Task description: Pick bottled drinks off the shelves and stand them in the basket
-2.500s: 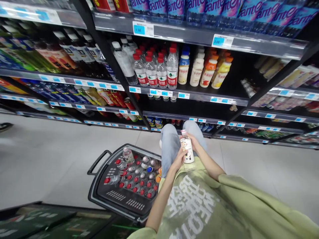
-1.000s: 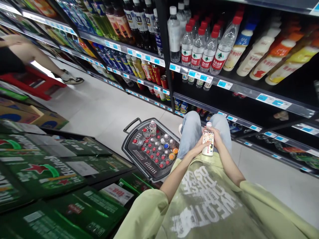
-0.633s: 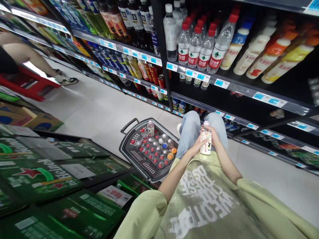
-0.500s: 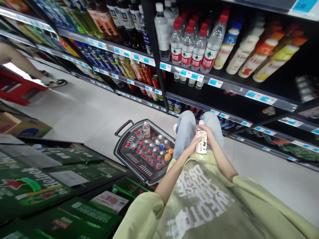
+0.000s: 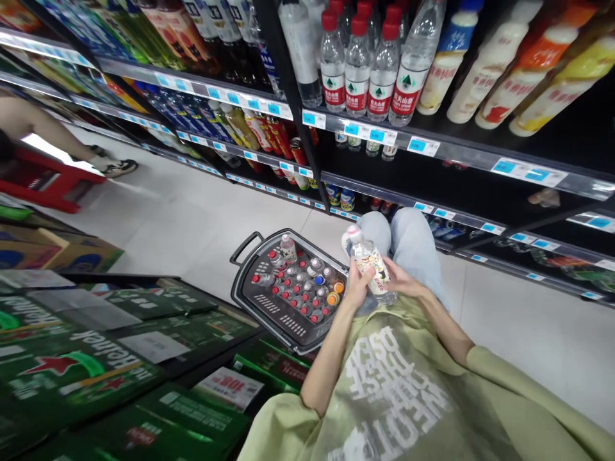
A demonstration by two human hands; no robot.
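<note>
A clear water bottle with a pale cap and a colourful printed label is held over my lap, its cap leaning to the left. My left hand is closed around its left side, with the thumb across the label. On the other side, my right hand grips it near the label's edge. Left of my knees, on the floor, a dark shopping basket holds many small bottles, mostly red-capped, with some white, orange and blue caps. One clear bottle stands upright at its far side.
Drink shelves run along the front, with red-capped water bottles and milk-drink bottles. Green beer cartons are stacked at the lower left. At far left, another person's leg is beside a red stool.
The bottle has gone from upright to tilted left and has come up a little. My hands have moved apart to its two sides. The view has shifted slightly.
</note>
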